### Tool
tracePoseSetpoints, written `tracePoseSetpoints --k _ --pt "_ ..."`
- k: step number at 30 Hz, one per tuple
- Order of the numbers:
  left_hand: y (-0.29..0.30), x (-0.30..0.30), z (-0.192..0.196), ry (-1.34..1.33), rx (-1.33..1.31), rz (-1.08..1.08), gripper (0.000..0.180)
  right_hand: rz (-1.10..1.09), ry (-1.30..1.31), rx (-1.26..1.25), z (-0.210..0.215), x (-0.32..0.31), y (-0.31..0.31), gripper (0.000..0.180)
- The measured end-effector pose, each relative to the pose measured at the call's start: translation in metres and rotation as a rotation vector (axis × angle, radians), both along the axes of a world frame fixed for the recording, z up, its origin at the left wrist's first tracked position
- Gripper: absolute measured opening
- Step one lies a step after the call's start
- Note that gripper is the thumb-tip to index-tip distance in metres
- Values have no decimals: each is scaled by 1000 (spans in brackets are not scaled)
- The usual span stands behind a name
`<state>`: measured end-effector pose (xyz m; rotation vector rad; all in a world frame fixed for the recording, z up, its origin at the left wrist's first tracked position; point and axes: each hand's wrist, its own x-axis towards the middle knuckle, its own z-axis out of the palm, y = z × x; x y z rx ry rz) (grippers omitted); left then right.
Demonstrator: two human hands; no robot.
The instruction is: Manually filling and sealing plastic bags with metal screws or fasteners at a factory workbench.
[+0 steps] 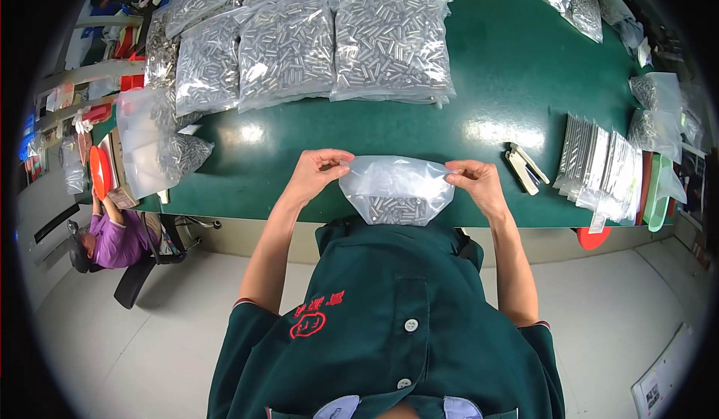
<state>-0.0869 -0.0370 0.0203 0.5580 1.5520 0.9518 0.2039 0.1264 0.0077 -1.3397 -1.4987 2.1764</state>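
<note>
A clear plastic bag (pixel 395 189) of small metal pins is pinched at its top corners by the left hand (pixel 314 173) and right hand (pixel 476 183). Sealing appears under way; pressing along the mouth is judged next, with the stapler (pixel 524 167) lying at three o'clock.

Clear plastic bag (pixel 395 188), upright above table edge, small metal pins at bottom.

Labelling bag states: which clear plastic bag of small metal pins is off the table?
The clear plastic bag of metal pins pinched at its top corners by the left hand and right hand, only bottom-filled. The other full bags lie flat on the green table.
</note>
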Motion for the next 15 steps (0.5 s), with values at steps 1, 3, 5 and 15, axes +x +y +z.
tracePoseSetpoints --k 1,3,5,15 --pt "2 -2 1 23 -12 -36 20 32 -36 10 1 0 1 22" --pt "5 -4 2 46 -53 -81 19 52 -72 32 0 1 0 21" --pt "10 -5 6 68 -95 -124 18 72 -108 52 2 0 0 20" --pt "8 -40 79 831 -9 -328 9 295 -134 755 54 -5 2 9"
